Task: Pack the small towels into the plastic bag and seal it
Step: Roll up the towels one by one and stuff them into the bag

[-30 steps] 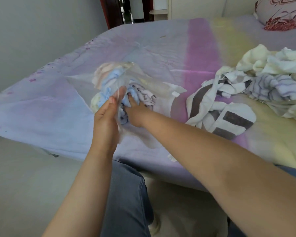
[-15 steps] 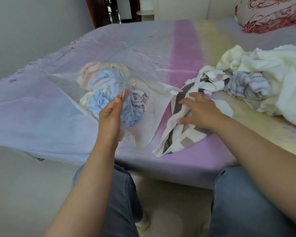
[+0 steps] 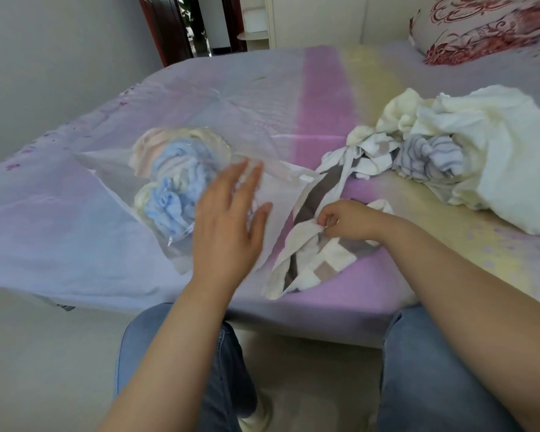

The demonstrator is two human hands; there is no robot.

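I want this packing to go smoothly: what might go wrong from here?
1. The left hand is spread open over the clear plastic bag, not gripping it, so the mouth may flop shut before the next towel arrives.
2. The right hand pinches only an edge of the white and grey-brown patterned towel; it may trail and snag.
3. The blue and cream towels already bulge, which may hinder sealing.

- The plastic bag [image 3: 119, 176] is seen as clear, with pale blue and cream towels [image 3: 175, 182] inside.
- A white towel [image 3: 312, 244] is patterned with grey and brown blocks.
- The bedsheet [image 3: 318, 98] is banded lilac, pink and yellow.
- The pillow [image 3: 480, 26] is printed in red.
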